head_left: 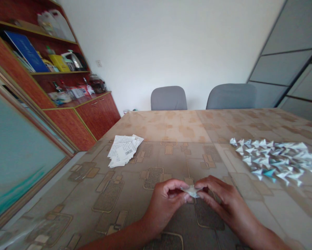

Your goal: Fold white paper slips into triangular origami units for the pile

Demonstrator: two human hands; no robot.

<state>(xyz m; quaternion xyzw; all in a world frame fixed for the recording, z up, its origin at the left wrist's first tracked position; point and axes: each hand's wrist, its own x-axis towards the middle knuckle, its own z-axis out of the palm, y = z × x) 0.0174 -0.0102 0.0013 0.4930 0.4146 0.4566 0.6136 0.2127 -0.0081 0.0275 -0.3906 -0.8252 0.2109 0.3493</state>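
Between my two hands, above the near part of the table, is a small folded piece of white paper (191,190). My left hand (169,201) pinches its left end with thumb and fingers. The right end is pinched by my right hand (218,196). A fanned pile of printed paper pieces (123,150) lies on the table, ahead and to the left of my hands. Many small folded paper shapes (273,158) stand in rows at the right; one has a teal part.
The patterned table (169,126) reaches forward to two grey chairs (168,98) by the white wall. A reddish wooden cabinet (97,113) with bottles, a kettle and boxes stands at the left, beyond the table edge.
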